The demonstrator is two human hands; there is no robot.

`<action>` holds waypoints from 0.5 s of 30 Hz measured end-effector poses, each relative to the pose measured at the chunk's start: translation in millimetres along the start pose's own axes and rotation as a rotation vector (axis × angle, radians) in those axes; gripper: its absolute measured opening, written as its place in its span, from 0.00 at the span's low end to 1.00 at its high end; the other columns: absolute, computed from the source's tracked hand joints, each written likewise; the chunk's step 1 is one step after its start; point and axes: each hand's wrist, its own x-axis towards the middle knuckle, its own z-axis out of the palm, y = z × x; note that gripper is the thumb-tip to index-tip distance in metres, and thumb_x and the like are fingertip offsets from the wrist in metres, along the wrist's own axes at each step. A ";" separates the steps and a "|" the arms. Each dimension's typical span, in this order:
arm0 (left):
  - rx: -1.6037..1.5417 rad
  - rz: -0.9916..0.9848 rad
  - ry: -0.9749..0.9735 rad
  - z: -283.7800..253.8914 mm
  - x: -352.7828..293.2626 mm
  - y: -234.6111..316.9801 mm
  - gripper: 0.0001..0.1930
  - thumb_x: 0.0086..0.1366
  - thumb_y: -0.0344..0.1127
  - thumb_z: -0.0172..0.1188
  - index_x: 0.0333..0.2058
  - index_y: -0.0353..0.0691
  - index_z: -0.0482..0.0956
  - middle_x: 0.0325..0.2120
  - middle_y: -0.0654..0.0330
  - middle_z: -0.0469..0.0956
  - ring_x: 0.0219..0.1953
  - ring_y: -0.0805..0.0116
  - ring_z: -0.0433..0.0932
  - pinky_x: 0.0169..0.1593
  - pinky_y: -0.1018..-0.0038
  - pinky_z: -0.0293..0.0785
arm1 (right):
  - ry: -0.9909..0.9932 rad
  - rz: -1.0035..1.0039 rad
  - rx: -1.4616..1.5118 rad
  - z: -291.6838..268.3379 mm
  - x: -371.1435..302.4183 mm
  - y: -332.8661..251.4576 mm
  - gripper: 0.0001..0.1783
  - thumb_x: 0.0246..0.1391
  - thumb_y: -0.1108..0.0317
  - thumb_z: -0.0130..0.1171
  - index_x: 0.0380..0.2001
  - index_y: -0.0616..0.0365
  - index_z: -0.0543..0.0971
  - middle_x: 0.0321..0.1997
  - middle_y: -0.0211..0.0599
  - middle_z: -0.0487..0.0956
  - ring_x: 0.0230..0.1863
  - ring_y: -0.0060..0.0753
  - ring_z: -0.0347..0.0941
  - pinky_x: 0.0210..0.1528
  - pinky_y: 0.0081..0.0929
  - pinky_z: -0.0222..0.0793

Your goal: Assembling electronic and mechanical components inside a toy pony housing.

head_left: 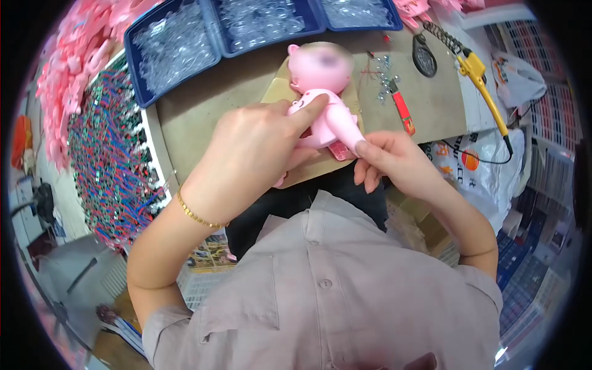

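Observation:
A pink toy figure (336, 117) with a round head and small ears lies on a tan piece of cardboard (279, 91) at the table's near edge. Across its body lies my left hand (246, 145), index finger stretched over the chest and the other fingers closed around its side. My right hand (401, 161) pinches the end of the figure's limb between thumb and fingers, at the lower right. Part of the toy's left side is hidden under my left hand. A small pink-red piece (339, 150) shows beneath the limb.
A blue compartment tray (213, 28) with clear plastic pieces stands at the back. Left are piled coloured wires (114, 148) and pink parts (74, 80). Right lie a red-handled cutter (402, 111), small clear bits (387, 77), a black oval object (424, 55) and a yellow corded tool (475, 68).

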 end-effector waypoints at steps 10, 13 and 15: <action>0.129 -0.093 -0.023 0.0 11.3 16.1 0.34 0.46 0.41 0.68 0.56 0.50 0.72 0.36 0.60 0.79 0.28 0.64 0.78 0.33 0.70 0.75 | -0.027 -0.037 0.217 22.0 -3.3 19.0 0.13 0.63 0.63 0.51 0.34 0.64 0.76 0.24 0.33 0.77 0.22 0.18 0.71 0.26 0.16 0.68; 0.149 -0.042 0.037 0.1 11.8 13.3 0.31 0.47 0.41 0.67 0.53 0.47 0.73 0.32 0.60 0.77 0.29 0.65 0.78 0.31 0.71 0.75 | 0.308 -0.371 -0.263 -0.8 2.5 18.0 0.12 0.59 0.66 0.55 0.36 0.67 0.78 0.26 0.33 0.78 0.25 0.19 0.73 0.29 0.20 0.70; 0.156 0.004 0.102 1.0 12.1 14.8 0.27 0.49 0.42 0.66 0.50 0.43 0.75 0.27 0.61 0.75 0.29 0.66 0.78 0.28 0.71 0.75 | 0.434 -0.826 -0.859 -17.6 24.8 19.1 0.11 0.57 0.68 0.56 0.37 0.66 0.78 0.28 0.35 0.79 0.28 0.22 0.74 0.30 0.22 0.70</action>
